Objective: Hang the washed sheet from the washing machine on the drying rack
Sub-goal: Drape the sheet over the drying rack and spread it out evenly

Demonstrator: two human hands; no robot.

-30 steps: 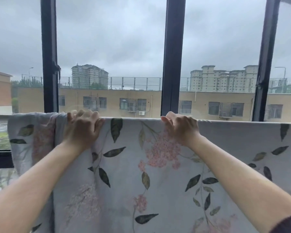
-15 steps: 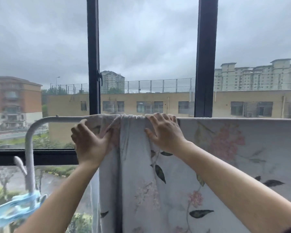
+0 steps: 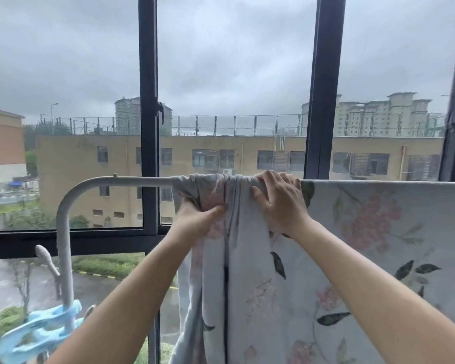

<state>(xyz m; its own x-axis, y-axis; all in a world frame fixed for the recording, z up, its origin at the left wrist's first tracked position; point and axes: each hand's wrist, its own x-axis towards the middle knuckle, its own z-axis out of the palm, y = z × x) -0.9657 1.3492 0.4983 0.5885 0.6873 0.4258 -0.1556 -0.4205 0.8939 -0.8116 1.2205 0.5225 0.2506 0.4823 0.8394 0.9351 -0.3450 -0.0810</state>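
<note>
A pale floral sheet with pink blossoms and dark leaves hangs over the top bar of the white drying rack. Its left end is bunched into folds on the bar. My left hand pinches those gathered folds just under the bar. My right hand lies over the bar and presses the sheet down, fingers curled across the top. To the right the sheet lies flat and stretched along the bar.
The rack's bare bar curves down at the left into an upright post, with a light blue clothes peg clipped low on it. Dark window frames stand right behind the rack, with buildings outside.
The view has swung left, showing the rack's bare curved end. Both hands have moved to the sheet's left edge. My left hand dropped below the bar and closed on the bunched fabric.
</note>
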